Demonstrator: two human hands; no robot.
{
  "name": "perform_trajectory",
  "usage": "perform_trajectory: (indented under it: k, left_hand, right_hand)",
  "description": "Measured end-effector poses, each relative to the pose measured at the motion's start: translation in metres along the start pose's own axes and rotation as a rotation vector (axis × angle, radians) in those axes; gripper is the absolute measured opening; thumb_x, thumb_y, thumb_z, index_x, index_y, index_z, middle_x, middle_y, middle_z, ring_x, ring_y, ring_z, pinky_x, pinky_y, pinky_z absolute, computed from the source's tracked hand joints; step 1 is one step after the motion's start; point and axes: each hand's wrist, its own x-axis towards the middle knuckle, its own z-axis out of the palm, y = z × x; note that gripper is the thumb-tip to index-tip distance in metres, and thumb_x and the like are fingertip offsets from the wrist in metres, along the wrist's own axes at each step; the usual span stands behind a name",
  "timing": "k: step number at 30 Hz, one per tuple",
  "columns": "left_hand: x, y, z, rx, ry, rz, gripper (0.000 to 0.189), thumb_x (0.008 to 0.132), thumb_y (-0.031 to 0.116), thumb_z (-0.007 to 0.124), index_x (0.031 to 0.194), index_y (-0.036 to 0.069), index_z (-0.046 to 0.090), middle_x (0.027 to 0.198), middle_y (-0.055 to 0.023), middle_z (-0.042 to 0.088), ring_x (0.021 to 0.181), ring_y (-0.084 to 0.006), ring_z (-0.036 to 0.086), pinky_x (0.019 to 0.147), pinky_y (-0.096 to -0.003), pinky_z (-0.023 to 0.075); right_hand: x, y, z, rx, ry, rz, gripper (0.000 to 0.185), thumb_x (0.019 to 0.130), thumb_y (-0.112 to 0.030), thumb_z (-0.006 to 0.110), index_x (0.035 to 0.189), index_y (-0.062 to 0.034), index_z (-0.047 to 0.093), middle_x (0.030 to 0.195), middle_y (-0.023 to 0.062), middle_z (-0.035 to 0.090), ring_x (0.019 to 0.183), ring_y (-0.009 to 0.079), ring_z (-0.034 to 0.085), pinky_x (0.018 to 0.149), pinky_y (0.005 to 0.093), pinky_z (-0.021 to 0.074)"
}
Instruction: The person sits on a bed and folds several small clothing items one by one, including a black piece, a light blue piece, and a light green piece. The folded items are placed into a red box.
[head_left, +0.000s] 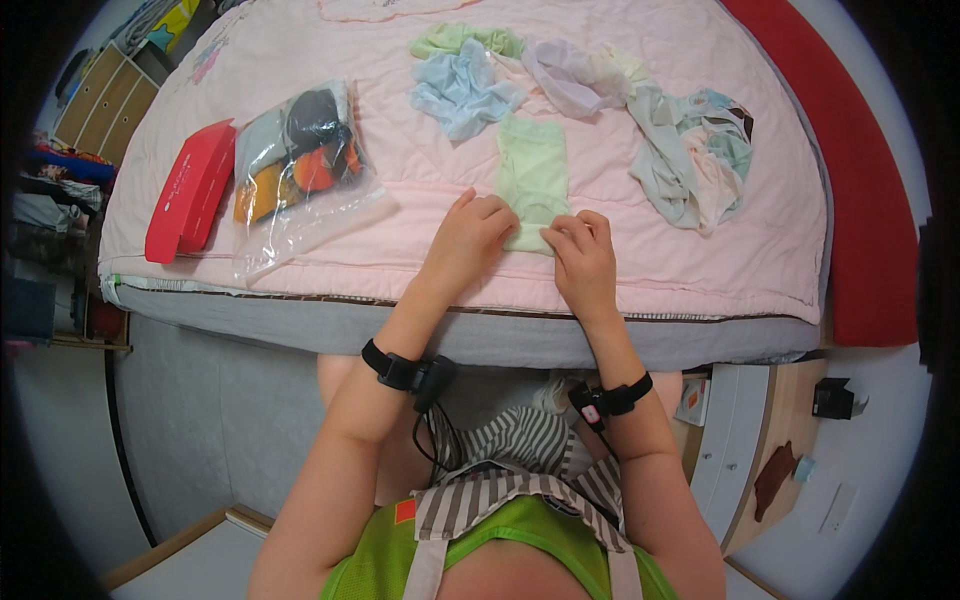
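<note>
A light green cloth garment (534, 169), folded into a long narrow shape, lies on the pink quilt (420, 262) of the bed. My left hand (476, 232) touches its near left edge, fingers curled on the fabric. At the near right edge my right hand (583, 255) has thumb and fingertips on the same cloth. Beyond it lie a crumpled light blue cloth (466, 86), a green one (435, 39) and a pale lilac one (570, 79). A pile of grey-green and peach garments (694, 165) rests to the right.
On the left of the bed are a clear plastic bag of dark, orange and grey textiles (300, 161) and a red cardboard box (193, 187). The grey bed edge (495, 341) runs before me. A drawer unit (735, 442) stands at the lower right, and cables hang from my wristbands.
</note>
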Motion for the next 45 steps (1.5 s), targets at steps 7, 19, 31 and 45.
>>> perform_trajectory:
  k: [7, 19, 31, 45]
  left_hand:
    - [0.002, -0.004, -0.002, 0.087, -0.037, 0.064, 0.011, 0.076, 0.003, 0.066, 0.085, 0.003, 0.061, 0.088, -0.0077, 0.06, 0.083, -0.0284, 0.056, 0.076, -0.0359, 0.0484]
    - [0.005, 0.008, -0.027, -0.044, -0.179, 0.035, 0.022, 0.067, 0.007, 0.066, 0.089, 0.002, 0.064, 0.089, -0.0105, 0.063, 0.09, -0.0303, 0.057, 0.085, -0.0392, 0.0468]
    - [0.022, -0.02, -0.007, -0.307, -0.11, -0.582, 0.02, 0.085, 0.018, 0.07, 0.095, 0.001, 0.067, 0.077, -0.0093, 0.069, 0.066, -0.0153, 0.063, 0.062, -0.0283, 0.0485]
    - [0.038, -0.015, 0.004, 0.305, 0.094, 0.186, 0.014, 0.074, 0.006, 0.069, 0.088, 0.004, 0.066, 0.09, -0.0056, 0.066, 0.088, -0.023, 0.062, 0.074, -0.0321, 0.0494]
  right_hand:
    - [0.002, 0.006, -0.018, 0.075, -0.113, -0.055, 0.029, 0.068, 0.001, 0.066, 0.097, -0.0024, 0.068, 0.104, 0.0064, 0.064, 0.098, 0.0305, 0.053, 0.083, 0.038, 0.0481]
    - [-0.003, 0.022, -0.008, 0.193, -0.089, 0.061, 0.031, 0.069, -0.005, 0.07, 0.1, -0.0036, 0.067, 0.103, 0.0072, 0.065, 0.095, 0.0277, 0.057, 0.081, 0.0366, 0.0492]
    - [0.026, 0.044, -0.002, 0.486, -0.202, 0.661, 0.024, 0.081, -0.021, 0.072, 0.09, 0.0018, 0.07, 0.069, 0.0125, 0.066, 0.058, 0.0187, 0.061, 0.058, 0.0303, 0.0477]
    - [0.03, 0.041, 0.01, 0.275, -0.08, 0.508, 0.009, 0.078, -0.01, 0.067, 0.082, -0.0043, 0.061, 0.083, 0.0061, 0.062, 0.074, 0.0221, 0.062, 0.064, 0.033, 0.0502]
